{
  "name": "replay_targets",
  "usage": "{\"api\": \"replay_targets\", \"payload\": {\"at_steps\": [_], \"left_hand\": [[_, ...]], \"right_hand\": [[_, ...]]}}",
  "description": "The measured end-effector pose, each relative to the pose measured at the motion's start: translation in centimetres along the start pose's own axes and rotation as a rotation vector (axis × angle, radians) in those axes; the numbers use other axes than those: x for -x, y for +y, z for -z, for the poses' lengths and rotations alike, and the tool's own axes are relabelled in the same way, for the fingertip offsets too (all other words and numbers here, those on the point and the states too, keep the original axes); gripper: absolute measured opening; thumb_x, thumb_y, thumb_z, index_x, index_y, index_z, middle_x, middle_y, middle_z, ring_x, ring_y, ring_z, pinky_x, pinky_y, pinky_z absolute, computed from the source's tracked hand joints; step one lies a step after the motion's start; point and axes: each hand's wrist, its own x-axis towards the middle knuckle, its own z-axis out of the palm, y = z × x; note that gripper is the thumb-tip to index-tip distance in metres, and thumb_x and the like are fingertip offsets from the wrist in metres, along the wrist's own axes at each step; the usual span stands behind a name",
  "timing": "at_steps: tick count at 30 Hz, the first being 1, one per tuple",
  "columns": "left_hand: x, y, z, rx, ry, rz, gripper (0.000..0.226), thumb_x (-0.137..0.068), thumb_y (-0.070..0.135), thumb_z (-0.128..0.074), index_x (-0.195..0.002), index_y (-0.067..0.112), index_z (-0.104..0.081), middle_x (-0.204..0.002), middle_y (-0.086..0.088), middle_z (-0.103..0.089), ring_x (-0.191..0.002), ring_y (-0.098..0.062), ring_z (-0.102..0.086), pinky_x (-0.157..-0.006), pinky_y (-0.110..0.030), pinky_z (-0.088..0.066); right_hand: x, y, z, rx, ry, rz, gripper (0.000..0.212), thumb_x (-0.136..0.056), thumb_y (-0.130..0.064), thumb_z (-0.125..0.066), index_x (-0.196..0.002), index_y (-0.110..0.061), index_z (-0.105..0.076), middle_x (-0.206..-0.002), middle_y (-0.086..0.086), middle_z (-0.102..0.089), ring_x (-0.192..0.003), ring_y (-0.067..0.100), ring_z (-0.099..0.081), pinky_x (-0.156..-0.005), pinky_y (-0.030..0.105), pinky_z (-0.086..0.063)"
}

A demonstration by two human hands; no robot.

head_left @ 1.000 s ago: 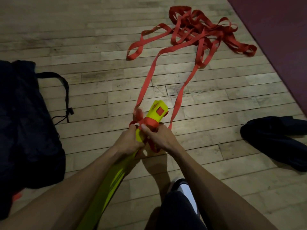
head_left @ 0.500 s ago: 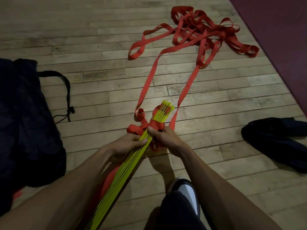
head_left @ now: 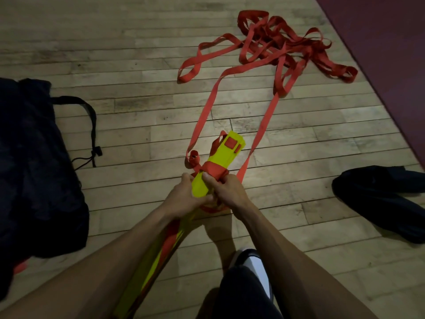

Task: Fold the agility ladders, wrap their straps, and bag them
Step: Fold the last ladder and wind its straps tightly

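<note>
A stack of yellow ladder rungs (head_left: 226,155) points away from me, its flat face up. Red strap is wound round it in a band (head_left: 213,169) just beyond my fingers. My left hand (head_left: 184,199) grips the stack from the left. My right hand (head_left: 224,192) grips it from the right, thumb on the rungs at the red band. Two runs of red strap (head_left: 264,122) lead from the bundle to a loose tangle (head_left: 282,44) on the wooden floor farther away. The near end of the stack runs down under my left forearm.
A large black bag (head_left: 34,171) with a drawstring cord (head_left: 92,125) lies on the floor at the left. Dark fabric (head_left: 381,199) lies at the right. A dark red mat (head_left: 391,42) covers the far right. My shoe (head_left: 250,261) is below my hands.
The rung stack has turned in my hands: flat face up a second ago, edges up half a second ago, flat face up again now. Both hands stay on it.
</note>
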Motion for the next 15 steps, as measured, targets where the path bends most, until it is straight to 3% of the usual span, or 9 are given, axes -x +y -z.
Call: {"api": "replay_targets", "payload": {"at_steps": [3,6,8,10,13,15], "left_hand": [[-0.1,-0.4,1.7,0.17,-0.216,0.039,0.026,-0.094,0.047,-0.063,-0.107,0.024,-0.063,-0.103,0.0,-0.072,-0.093,-0.018,-0.07,-0.083,-0.034,-0.058],[0.4,-1.3,2.6,0.202,-0.29,0.032,0.027,-0.091,0.041,-0.069,-0.108,0.02,-0.07,-0.098,-0.001,-0.077,-0.087,-0.017,-0.075,-0.086,-0.038,-0.06],[0.6,-1.7,2.1,0.161,-0.197,-0.01,0.032,-0.088,0.043,-0.073,-0.108,0.019,-0.07,-0.094,0.001,-0.077,-0.083,-0.013,-0.074,-0.077,-0.032,-0.059],[0.6,-2.1,1.1,0.054,-0.033,-0.057,0.036,-0.085,0.047,-0.075,-0.106,0.019,-0.066,-0.094,0.002,-0.071,-0.083,-0.014,-0.069,-0.074,-0.033,-0.056],[0.5,-1.9,-0.2,-0.113,0.234,-0.157,0.03,-0.085,0.041,-0.076,-0.093,0.021,-0.053,-0.09,0.003,-0.055,-0.079,-0.013,-0.053,-0.064,-0.03,-0.041],[0.9,-1.2,-0.7,-0.152,0.324,-0.175,0.029,-0.087,0.03,-0.075,-0.09,0.023,-0.047,-0.089,0.004,-0.05,-0.076,-0.011,-0.05,-0.06,-0.026,-0.036]], "right_hand": [[0.3,0.4,0.1,-0.08,-0.014,-0.018,0.035,-0.091,-0.047,-0.067,-0.095,-0.013,-0.073,-0.081,0.006,-0.074,-0.072,0.019,-0.071,-0.063,0.036,-0.057],[0.5,0.5,0.2,-0.125,-0.046,-0.027,0.036,-0.091,-0.048,-0.067,-0.098,-0.013,-0.073,-0.089,0.012,-0.075,-0.08,0.028,-0.072,-0.07,0.044,-0.059],[0.7,0.3,0.6,-0.128,-0.072,-0.046,0.037,-0.091,-0.047,-0.067,-0.084,-0.01,-0.07,-0.074,0.01,-0.071,-0.064,0.025,-0.069,-0.06,0.037,-0.057],[0.4,0.4,1.1,-0.025,-0.062,-0.036,0.048,-0.091,-0.052,-0.065,-0.07,-0.009,-0.067,-0.062,0.009,-0.067,-0.054,0.024,-0.065,-0.06,0.039,-0.056],[-0.2,0.3,1.0,0.181,-0.041,0.013,0.064,-0.087,-0.068,-0.058,-0.072,-0.006,-0.069,-0.069,0.012,-0.071,-0.064,0.027,-0.069,-0.068,0.048,-0.058],[-0.4,-0.2,0.3,0.218,-0.077,0.036,0.061,-0.084,-0.076,-0.053,-0.079,-0.017,-0.069,-0.078,0.006,-0.073,-0.068,0.021,-0.068,-0.072,0.045,-0.058]]}}
